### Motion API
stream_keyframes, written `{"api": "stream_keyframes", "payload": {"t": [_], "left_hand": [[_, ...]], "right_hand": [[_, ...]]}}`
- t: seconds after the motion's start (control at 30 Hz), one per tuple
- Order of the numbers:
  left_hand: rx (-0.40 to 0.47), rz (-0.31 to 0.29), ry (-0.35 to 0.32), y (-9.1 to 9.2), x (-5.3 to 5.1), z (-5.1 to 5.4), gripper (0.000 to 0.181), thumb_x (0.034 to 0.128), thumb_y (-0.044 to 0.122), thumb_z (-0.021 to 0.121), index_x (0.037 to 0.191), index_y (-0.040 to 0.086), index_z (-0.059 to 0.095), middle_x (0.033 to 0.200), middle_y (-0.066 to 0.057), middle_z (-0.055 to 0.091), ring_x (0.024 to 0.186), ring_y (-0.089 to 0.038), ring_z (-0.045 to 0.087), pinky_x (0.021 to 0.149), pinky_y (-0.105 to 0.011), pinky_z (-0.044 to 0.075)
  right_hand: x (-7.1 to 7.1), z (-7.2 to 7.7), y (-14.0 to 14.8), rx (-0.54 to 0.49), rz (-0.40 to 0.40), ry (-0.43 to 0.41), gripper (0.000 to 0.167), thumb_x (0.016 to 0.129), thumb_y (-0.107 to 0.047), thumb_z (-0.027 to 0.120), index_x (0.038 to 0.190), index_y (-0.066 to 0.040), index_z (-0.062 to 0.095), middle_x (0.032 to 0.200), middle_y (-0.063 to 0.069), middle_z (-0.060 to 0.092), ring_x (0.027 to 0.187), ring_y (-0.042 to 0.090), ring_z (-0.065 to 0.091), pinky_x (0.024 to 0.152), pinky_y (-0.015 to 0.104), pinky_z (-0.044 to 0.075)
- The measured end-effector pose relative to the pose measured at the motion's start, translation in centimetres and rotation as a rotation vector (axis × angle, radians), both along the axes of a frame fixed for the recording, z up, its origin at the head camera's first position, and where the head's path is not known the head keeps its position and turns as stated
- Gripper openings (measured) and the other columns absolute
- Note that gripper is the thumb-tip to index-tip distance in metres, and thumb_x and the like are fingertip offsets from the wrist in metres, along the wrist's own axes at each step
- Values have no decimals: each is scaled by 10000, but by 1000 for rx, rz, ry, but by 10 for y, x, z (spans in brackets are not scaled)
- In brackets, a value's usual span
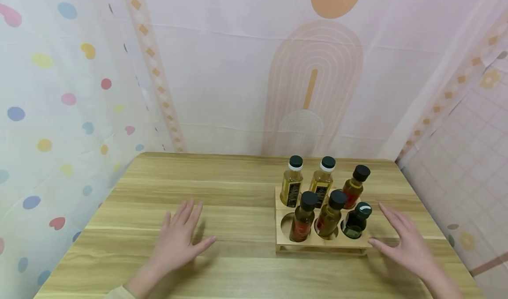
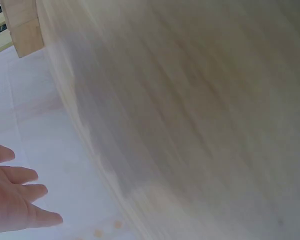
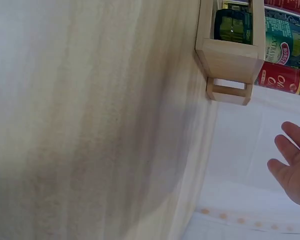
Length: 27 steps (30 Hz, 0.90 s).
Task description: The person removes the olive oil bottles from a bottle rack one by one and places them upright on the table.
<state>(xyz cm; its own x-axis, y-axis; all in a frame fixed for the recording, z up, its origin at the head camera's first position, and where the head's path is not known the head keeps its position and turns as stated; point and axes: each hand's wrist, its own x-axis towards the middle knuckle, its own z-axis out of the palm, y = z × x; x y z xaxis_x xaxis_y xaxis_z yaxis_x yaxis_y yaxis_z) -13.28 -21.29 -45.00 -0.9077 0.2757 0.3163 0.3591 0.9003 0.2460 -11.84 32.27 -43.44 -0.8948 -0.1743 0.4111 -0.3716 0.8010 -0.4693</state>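
Note:
A two-tier wooden rack (image 1: 322,243) stands right of the table's middle, with several small oil bottles in its round holes. Two pale-yellow bottles (image 1: 291,188) with dark green caps and a black-capped bottle (image 1: 352,188) fill the back row. In front stand two black-capped bottles with red labels (image 1: 302,225) and a squat dark green bottle (image 1: 354,222). My right hand (image 1: 406,244) hovers beside the rack's right end, fingers spread, holding nothing. Left of the rack, my left hand (image 1: 178,241) is over the table with spread fingers, also holding nothing.
The wood-grain table (image 1: 238,272) reaches back to a patterned cloth (image 1: 222,91). A cloth with coloured dots (image 1: 79,127) hangs at the left, and a checked cloth (image 1: 476,158) hangs at the right.

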Motion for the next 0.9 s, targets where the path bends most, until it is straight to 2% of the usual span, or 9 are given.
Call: {"api": "stream_keyframes", "payload": {"t": [0.17,0.23,0.3,0.37,0.4,0.47,0.53,0.73,0.9], "left_hand": [[71,-28,39,7,0,3,910,822,558,729,1452,-30,436,1471,-253,428,1356,-441,375,1078,-700,218],[117,-41,48,11,-1,3,891,810,527,756,1435,-35,458,1448,-249,459,1327,-444,413,1075,-676,261],[176,-54,50,15,-1,4,864,798,489,783,1418,-32,482,1416,-244,496,1292,-450,452,1058,-654,317],[244,-67,48,21,-1,4,831,792,445,805,1406,-25,501,1387,-238,528,1262,-456,481,1031,-642,363],[280,-70,45,23,-2,3,814,787,423,815,1400,-19,513,1372,-233,545,1249,-457,494,1017,-637,383],[350,-71,29,29,-2,3,785,780,383,830,1393,-6,530,1352,-222,566,1239,-457,506,1004,-635,399],[410,-65,3,34,-3,2,769,778,362,839,1394,11,539,1356,-202,571,1248,-439,506,1009,-624,402],[579,-77,-89,53,-4,4,724,788,332,845,1381,31,558,1331,-143,592,1219,-351,550,960,-519,492],[695,-97,-160,70,-5,6,714,776,301,861,1371,37,567,1319,-107,593,1196,-315,566,931,-450,523]], "right_hand": [[-1,-5,0,-43,-1,-4,918,662,-162,910,1442,11,460,1307,318,508,1144,516,461,828,753,368],[-2,-8,-1,-57,2,1,892,653,-151,917,1415,25,488,1277,279,542,1135,403,497,939,587,442],[-2,-11,-2,-83,13,10,860,648,-122,920,1387,45,511,1241,245,565,1129,219,510,981,322,464],[-2,-14,-3,-118,26,17,839,645,-92,919,1368,61,522,1214,225,576,1094,34,478,926,87,392],[-1,-15,-4,-137,32,16,828,647,-76,915,1363,67,525,1209,224,576,1075,-41,451,893,12,336],[-1,-17,-5,-177,47,6,805,654,-41,903,1354,83,524,1202,240,572,1066,-118,418,882,6,354],[0,-18,-6,-196,49,-14,787,669,-30,893,1353,88,521,1199,253,573,1054,-124,429,863,21,388],[4,-21,-9,-265,33,-126,685,747,-13,847,1344,94,527,1200,255,571,998,-40,527,795,163,528],[7,-23,-13,-324,5,-249,634,800,-36,819,1343,104,522,1241,277,556,980,15,579,774,245,567]]}}
